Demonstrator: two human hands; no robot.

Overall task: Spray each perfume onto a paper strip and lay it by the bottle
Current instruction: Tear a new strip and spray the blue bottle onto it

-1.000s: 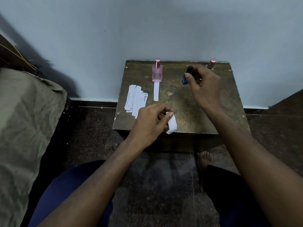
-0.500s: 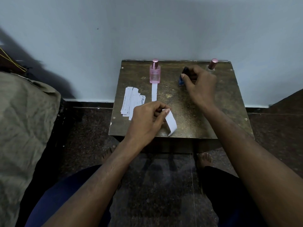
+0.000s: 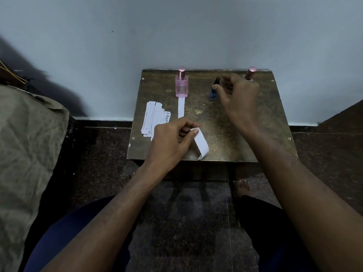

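A small blue perfume bottle (image 3: 213,93) with a black cap stands on the brown table (image 3: 225,134) at the back. My right hand (image 3: 238,95) hovers just right of it, fingers loosely curled and holding nothing, thumb tip at the bottle's neck. My left hand (image 3: 171,143) pinches a white paper strip (image 3: 202,144) above the table's front edge. A pink perfume bottle (image 3: 182,85) stands at the back left with a strip (image 3: 181,107) lying in front of it. A third bottle with a rose cap (image 3: 250,73) is mostly hidden behind my right hand.
A pile of spare paper strips (image 3: 155,119) lies on the table's left side. The wall (image 3: 176,36) runs right behind the table. A grey-green cloth (image 3: 25,144) covers something at the left. My knees and bare feet (image 3: 242,186) are below the front edge.
My right hand set the blue bottle down on the table and let go, drawing slightly right. My left hand keeps the strip in about the same place.
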